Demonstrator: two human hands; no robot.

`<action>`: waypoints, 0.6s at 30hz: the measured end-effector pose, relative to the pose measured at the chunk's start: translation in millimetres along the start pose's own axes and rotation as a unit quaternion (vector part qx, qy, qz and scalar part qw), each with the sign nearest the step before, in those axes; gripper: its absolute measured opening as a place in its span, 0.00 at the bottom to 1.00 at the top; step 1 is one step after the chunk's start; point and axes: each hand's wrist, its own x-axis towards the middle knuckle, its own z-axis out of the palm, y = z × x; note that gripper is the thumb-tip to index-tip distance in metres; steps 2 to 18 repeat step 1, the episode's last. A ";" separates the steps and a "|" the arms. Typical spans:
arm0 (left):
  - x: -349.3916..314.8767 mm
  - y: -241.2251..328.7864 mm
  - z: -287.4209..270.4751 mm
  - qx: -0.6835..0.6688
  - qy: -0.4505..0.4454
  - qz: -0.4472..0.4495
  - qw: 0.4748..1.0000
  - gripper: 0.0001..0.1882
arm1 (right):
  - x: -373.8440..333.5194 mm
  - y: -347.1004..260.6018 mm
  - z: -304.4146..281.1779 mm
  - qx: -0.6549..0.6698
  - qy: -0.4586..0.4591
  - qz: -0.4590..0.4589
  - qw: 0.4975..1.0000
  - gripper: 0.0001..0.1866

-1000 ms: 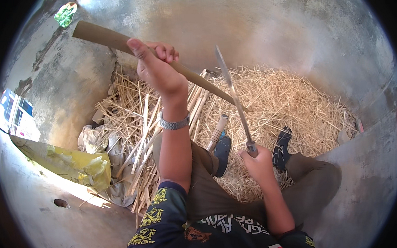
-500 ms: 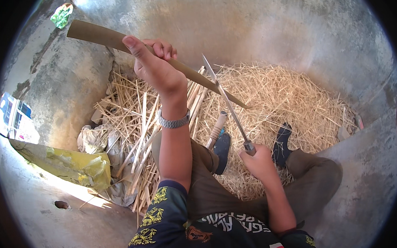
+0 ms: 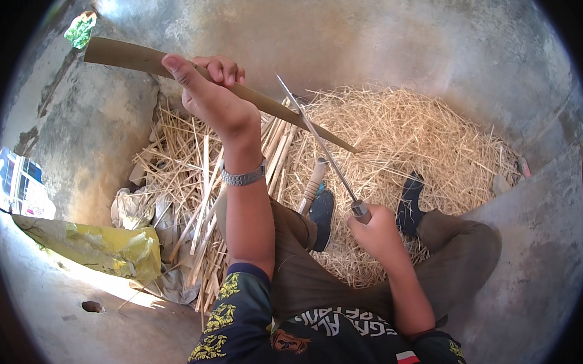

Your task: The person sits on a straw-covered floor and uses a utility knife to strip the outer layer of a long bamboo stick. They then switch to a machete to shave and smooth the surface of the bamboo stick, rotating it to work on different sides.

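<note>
My left hand [image 3: 221, 101] is raised and wrapped round a long, flat, olive-brown bamboo strip [image 3: 269, 107], which slants from the upper left down toward the middle. The fingers curl over its far side and the thumb lies along the near side. In my right hand [image 3: 377, 233] is the handle of a long thin-bladed knife [image 3: 329, 156], its blade pointing up and left. The blade crosses the strip between my left hand and the strip's lower end; whether it cuts in, I cannot tell. A metal-banded watch [image 3: 243, 177] sits on my left wrist.
Pale shavings [image 3: 392, 127] heap against the concrete wall [image 3: 364, 45]. Thin split sticks [image 3: 205, 191] pile up at left, beside a yellow sheet [image 3: 127, 255]. A wooden-handled tool [image 3: 313, 186] lies by my dark-covered foot [image 3: 322, 219]; my other foot [image 3: 410, 207] rests on the shavings.
My left hand and the strip have shifted a little to the left. The knife has moved slightly up and left, and its blade crosses the strip somewhat farther from the lower end.
</note>
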 end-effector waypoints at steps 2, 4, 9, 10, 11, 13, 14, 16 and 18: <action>0.6 0.5 0.8 -0.002 -0.001 -0.001 1.000 0.33 | -1.6 0.3 0.1 -0.008 0.011 -0.012 1.000 0.12; 0.6 0.5 0.8 -0.002 -0.001 -0.001 1.000 0.33 | -1.6 0.3 0.1 -0.008 0.011 -0.012 1.000 0.12; 0.6 0.5 0.8 -0.002 -0.001 -0.001 1.000 0.33 | -1.6 0.3 0.1 -0.008 0.011 -0.012 1.000 0.12; 0.6 0.5 0.8 -0.002 -0.001 -0.001 1.000 0.33 | -1.6 0.3 0.1 -0.008 0.011 -0.012 1.000 0.12; 0.6 0.5 0.8 -0.002 -0.001 -0.001 1.000 0.33 | -1.6 0.3 0.1 -0.008 0.011 -0.012 1.000 0.12; 0.6 0.5 0.8 -0.002 -0.001 -0.001 1.000 0.33 | -1.6 0.3 0.1 -0.008 0.011 -0.012 1.000 0.12; 0.6 0.5 0.8 -0.002 -0.001 -0.001 1.000 0.33 | -1.6 0.3 0.1 -0.008 0.011 -0.012 1.000 0.12; 0.6 0.5 0.8 -0.002 -0.001 -0.001 1.000 0.33 | -1.6 0.3 0.1 -0.008 0.011 -0.012 1.000 0.12; 0.6 0.5 0.8 -0.002 -0.001 -0.001 1.000 0.33 | -1.6 0.3 0.1 -0.008 0.011 -0.012 1.000 0.12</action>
